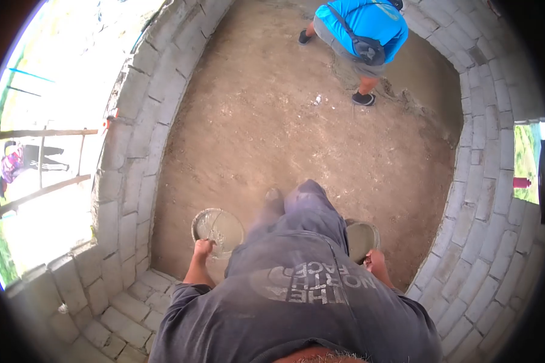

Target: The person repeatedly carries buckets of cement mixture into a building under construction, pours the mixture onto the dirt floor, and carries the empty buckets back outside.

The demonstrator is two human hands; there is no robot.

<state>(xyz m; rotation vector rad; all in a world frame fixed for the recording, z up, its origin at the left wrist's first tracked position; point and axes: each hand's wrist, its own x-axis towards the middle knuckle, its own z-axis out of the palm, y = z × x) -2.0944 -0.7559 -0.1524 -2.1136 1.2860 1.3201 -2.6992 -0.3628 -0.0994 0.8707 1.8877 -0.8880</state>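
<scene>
A round bucket (223, 233) with wet grey material on its inside hangs beside my left leg. My left hand (204, 247) is closed at its near rim, on what looks like the thin handle. On the other side, a second bucket (361, 239) holds smooth grey wet mix. My right hand (374, 260) is closed at that bucket's near edge, its handle mostly hidden by the fingers. My shirt covers part of the second bucket.
A co-worker (363, 30) in a blue shirt stands ahead, beside a smooth wet grey patch (426, 75) on the brown dirt floor (254, 127). Grey block walls (475, 181) enclose the room. Another person (18, 162) is outside the left opening, behind wooden poles (39, 133).
</scene>
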